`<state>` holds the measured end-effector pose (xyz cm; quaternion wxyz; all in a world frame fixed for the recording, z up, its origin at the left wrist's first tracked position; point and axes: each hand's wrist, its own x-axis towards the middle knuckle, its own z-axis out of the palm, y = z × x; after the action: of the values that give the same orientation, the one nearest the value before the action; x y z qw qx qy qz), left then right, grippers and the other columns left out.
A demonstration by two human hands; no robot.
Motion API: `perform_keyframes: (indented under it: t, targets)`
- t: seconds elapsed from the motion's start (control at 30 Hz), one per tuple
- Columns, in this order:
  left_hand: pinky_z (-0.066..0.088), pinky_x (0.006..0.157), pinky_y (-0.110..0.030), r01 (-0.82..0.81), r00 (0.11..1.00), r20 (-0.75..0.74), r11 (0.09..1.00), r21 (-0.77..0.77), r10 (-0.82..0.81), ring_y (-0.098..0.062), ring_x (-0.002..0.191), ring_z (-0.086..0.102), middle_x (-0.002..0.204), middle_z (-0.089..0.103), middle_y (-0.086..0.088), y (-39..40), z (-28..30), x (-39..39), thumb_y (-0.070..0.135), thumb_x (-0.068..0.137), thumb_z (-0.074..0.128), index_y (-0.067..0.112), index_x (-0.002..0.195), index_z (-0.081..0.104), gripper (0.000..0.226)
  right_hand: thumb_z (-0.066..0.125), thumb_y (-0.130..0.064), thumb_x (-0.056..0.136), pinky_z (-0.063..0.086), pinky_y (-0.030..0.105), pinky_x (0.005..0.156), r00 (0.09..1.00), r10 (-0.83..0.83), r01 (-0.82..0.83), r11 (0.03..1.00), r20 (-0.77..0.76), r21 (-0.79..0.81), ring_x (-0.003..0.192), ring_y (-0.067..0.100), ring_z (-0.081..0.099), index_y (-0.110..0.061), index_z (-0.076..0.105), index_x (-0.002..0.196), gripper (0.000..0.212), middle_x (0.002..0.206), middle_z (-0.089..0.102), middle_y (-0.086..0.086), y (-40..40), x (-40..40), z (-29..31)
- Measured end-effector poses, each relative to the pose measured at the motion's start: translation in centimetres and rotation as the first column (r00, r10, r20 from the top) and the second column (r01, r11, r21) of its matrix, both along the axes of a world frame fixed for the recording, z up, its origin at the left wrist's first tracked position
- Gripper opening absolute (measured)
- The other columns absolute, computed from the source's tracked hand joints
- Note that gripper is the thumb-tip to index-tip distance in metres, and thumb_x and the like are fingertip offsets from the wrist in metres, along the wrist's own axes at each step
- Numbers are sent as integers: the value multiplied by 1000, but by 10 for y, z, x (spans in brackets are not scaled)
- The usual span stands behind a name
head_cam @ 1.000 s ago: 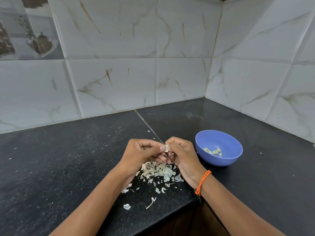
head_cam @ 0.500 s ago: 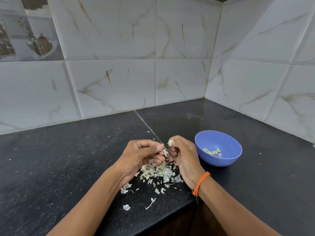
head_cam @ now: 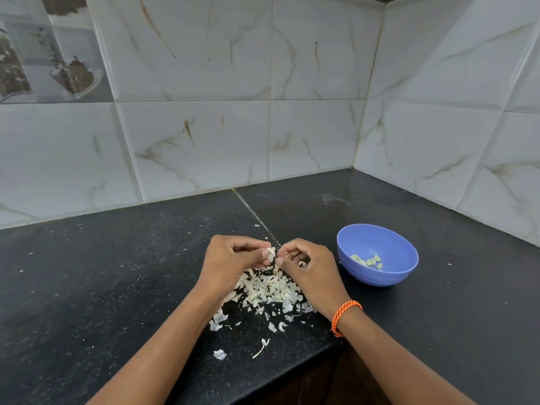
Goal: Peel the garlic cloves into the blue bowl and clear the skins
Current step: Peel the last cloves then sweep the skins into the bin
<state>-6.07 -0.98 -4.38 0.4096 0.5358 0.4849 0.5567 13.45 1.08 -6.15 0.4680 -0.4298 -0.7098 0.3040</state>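
Step in hand: a garlic clove (head_cam: 271, 252) is judged to be mid-peel, held up over the skins (head_cam: 268, 290) and not yet dropped into the blue bowl (head_cam: 377, 254).

Left grip: the left hand (head_cam: 230, 261) is curled, and a pale piece of clove or skin is pinched between its thumb and fingertips (head_cam: 265, 253); which of the two it is cannot be told.

Right grip: the right hand (head_cam: 306, 267) is curled inward, with its fingertips brought up against the same piece from the other side. Something pale is glimpsed inside its palm, but what it is cannot be made out.

Clove relative to grips: it is held between the two hands, where the fingertips meet, above the far edge of the pile.

Bowl: it is set on the worktop (head_cam: 117, 273) just beside the right hand; a few peeled cloves (head_cam: 368, 261) are seen lying at its bottom.

Risk, slipping: a small, smooth clove could be squeezed out of the pinch and lost among the skins, if it is pressed too hard.

Risk, scatter: loose scraps (head_cam: 219, 354) are already strewn near the front edge of the worktop, so light skins could be swept off it by a forearm when clearing is begun.

Risk, mixing: skin could be carried into the bowl if it clings to the clove.
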Motion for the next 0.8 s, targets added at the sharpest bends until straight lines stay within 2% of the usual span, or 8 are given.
perform_keyframes:
  t: [0.13, 0.2, 0.27, 0.37, 0.43, 0.53, 0.63, 0.8]
  targets:
    - [68, 85, -41, -64, 997, -28, 997, 53, 66, -30, 83, 83, 84, 82, -13, 0, -2, 2, 1, 90, 84, 6, 102, 85, 12, 74, -19, 98, 59, 28, 85, 997, -50, 48, 998, 51, 45, 93, 8, 72, -34, 83, 104, 19, 97, 78, -18, 0, 0, -3]
    - [68, 82, -38, -103, 992, -67, 990, 95, 110, -26, 80, 83, 81, 82, -9, -2, -3, 5, 3, 91, 84, 8, 100, 85, 11, 73, -20, 99, 61, 28, 85, 997, -68, 67, 997, 29, 43, 92, 8, 74, -40, 79, 122, 31, 106, 77, -19, -1, -2, -4]
    - [68, 79, -33, -135, 981, -120, 979, 152, 153, -20, 78, 83, 80, 83, -3, -4, -4, 8, 7, 91, 85, 12, 99, 86, 10, 74, -26, 98, 63, 32, 81, 998, -66, 65, 996, 20, 53, 87, 10, 75, -42, 74, 131, 37, 108, 76, -19, -3, -4, -4]
    - [66, 76, -27, -155, 967, -167, 966, 206, 191, -13, 77, 82, 81, 83, 5, -7, -2, 12, 11, 92, 85, 16, 99, 86, 8, 81, -37, 93, 64, 36, 75, 986, -128, 114, 984, 103, 140, 85, 4, 74, -37, 74, 121, 29, 102, 73, -19, -6, -7, -3]
    - [67, 78, -31, -163, 963, -178, 965, 208, 201, -11, 77, 82, 82, 83, 7, -7, -2, 14, 12, 92, 86, 16, 99, 86, 8, 83, -36, 91, 62, 38, 71, 975, -172, 140, 967, 140, 214, 82, 3, 73, -35, 72, 106, 18, 97, 72, -18, -6, -7, -4]
    - [68, 82, -37, -168, 960, -186, 963, 210, 208, -11, 80, 82, 83, 83, 8, -8, -3, 17, 14, 91, 87, 17, 98, 87, 8, 73, -35, 98, 60, 42, 69, 970, -197, 146, 941, 141, 306, 82, 8, 72, -33, 72, 100, 3, 93, 72, -18, -5, -7, -7]
    - [68, 83, -38, -178, 955, -194, 959, 222, 223, -9, 80, 81, 83, 83, 9, -8, -2, 18, 14, 91, 87, 18, 97, 87, 7, 62, -39, 100, 60, 43, 67, 966, -224, 170, 926, 130, 336, 82, 10, 70, -33, 71, 99, 11, 92, 71, -18, -8, -9, -7]
    - [68, 81, -39, -202, 947, -200, 949, 240, 252, -9, 78, 81, 82, 82, 10, -10, -2, 20, 13, 92, 85, 18, 94, 87, 6, 73, -41, 96, 57, 39, 64, 939, -284, 198, 907, 195, 371, 76, 6, 68, -36, 65, 98, 9, 94, 66, -19, -13, -12, -5]
